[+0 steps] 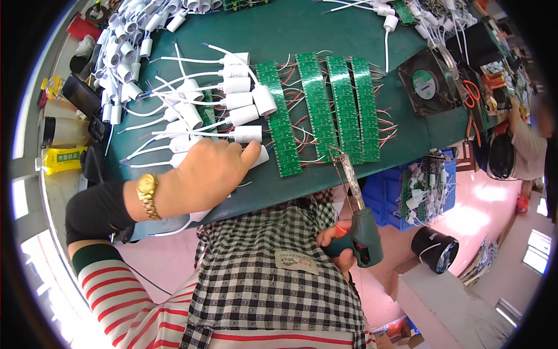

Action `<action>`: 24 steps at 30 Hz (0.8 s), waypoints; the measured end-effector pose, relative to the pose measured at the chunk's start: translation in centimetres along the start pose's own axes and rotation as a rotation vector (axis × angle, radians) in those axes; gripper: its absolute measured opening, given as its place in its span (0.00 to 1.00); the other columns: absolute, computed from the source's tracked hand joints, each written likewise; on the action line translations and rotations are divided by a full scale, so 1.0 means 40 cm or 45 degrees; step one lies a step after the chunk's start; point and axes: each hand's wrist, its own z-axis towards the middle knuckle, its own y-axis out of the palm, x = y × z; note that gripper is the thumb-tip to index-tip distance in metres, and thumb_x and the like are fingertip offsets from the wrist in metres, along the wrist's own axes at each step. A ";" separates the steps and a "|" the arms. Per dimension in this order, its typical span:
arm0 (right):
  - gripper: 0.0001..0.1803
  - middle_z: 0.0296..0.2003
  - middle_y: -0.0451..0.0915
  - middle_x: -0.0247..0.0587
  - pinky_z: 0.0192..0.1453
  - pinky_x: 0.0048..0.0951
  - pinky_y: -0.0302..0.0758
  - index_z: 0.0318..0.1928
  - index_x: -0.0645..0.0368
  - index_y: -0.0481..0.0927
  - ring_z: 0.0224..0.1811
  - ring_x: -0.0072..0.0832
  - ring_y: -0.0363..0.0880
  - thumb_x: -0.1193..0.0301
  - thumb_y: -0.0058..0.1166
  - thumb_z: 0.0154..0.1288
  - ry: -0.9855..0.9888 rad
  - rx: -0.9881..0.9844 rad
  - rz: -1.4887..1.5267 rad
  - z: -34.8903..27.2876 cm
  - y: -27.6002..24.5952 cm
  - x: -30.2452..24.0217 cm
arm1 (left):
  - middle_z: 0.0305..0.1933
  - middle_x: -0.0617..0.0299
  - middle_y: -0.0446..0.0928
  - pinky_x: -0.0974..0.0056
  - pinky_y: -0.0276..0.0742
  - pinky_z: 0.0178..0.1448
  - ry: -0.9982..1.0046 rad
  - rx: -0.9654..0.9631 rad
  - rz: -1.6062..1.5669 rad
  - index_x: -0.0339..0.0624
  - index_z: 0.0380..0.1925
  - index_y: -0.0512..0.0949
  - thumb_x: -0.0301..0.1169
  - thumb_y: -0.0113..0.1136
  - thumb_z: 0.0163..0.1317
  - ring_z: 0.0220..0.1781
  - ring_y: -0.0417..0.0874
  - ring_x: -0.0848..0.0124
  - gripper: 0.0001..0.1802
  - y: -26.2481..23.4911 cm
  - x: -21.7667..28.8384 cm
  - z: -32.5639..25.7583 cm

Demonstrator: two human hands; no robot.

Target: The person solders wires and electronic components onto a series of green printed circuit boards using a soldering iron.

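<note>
Likely at picking or sorting step, on left of dark green table (273,29): holding left hand (212,174) (gold metal watch (147,192) at wrist) low over white cylindrical plastic lamp sockets (247,134). Next, probably needing firm pinch on single socket, lifted free of neighbours. Bending fingers close together, knuckles up; cannot tell whether pinching. Right of these: long green circuit-board strips (317,104) in row. Farther right, gripping dark-green-handled, metal-nosed soldering tool (368,235) in right hand (328,235), with fingers wrapped around grip, aiming nose up toward strips' near ends.

Glossy pink floor (494,198), green-topped table (279,35)
</note>
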 end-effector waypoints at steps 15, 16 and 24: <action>0.39 0.30 0.71 0.40 0.36 0.33 0.71 0.57 0.57 0.59 0.30 0.30 0.71 0.41 0.56 0.58 -0.162 0.071 -0.006 0.004 0.001 0.011 | 0.51 0.58 0.70 0.62 0.76 0.50 0.266 0.413 -0.934 0.42 0.46 0.69 0.26 0.73 0.42 0.47 0.75 0.61 0.29 0.022 -0.244 0.197; 0.40 0.29 0.71 0.40 0.35 0.33 0.71 0.57 0.57 0.59 0.30 0.30 0.71 0.40 0.55 0.57 -0.169 0.079 -0.009 0.004 -0.001 0.012 | 0.48 0.59 0.70 0.63 0.74 0.49 0.266 0.462 -1.083 0.41 0.41 0.71 0.28 0.73 0.45 0.45 0.73 0.62 0.24 0.033 -0.250 0.190; 0.33 0.30 0.74 0.53 0.34 0.37 0.74 0.58 0.73 0.55 0.27 0.34 0.73 0.58 0.49 0.67 -0.371 -0.199 0.048 0.046 -0.007 0.016 | 0.39 0.49 0.67 0.66 0.70 0.37 0.287 1.142 -0.347 0.34 0.42 0.65 0.24 0.63 0.50 0.38 0.69 0.60 0.21 -0.075 -0.164 0.105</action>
